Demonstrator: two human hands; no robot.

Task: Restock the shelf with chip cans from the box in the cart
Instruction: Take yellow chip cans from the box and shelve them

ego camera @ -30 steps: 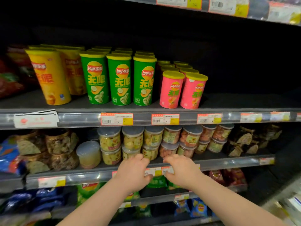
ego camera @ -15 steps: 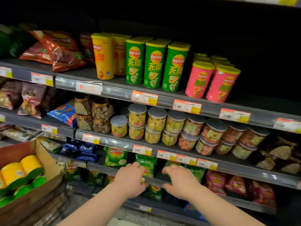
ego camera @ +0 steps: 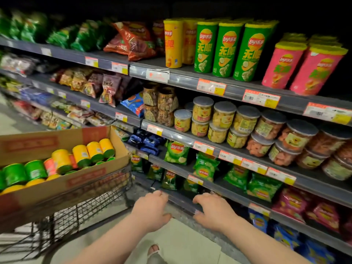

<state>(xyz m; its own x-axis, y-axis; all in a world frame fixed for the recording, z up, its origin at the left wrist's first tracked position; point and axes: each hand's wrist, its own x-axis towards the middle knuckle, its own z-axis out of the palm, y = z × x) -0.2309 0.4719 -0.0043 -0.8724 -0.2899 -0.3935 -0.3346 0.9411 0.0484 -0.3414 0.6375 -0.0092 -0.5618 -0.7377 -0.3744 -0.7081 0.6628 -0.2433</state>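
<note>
**Chip cans lie in the box; both hands empty**

Cans fill the open cardboard box, which sits on top of the wire cart to the person's left. They lie on their sides in rows, yellow and green, with a pink one among them. The left hand and right hand hover low in front of the lower racks, fingers loosely curled and holding nothing.

Each can is probably light and stiff, a paperboard tube with a smooth, glossy wrap that may slip. The chips inside are brittle, so a drop or a hard squeeze would likely hurt them. The best hold looks like a wrap around the middle of the tube, not the plastic lid. The shelf to fill is the high one, where green cans stand upright.
</note>
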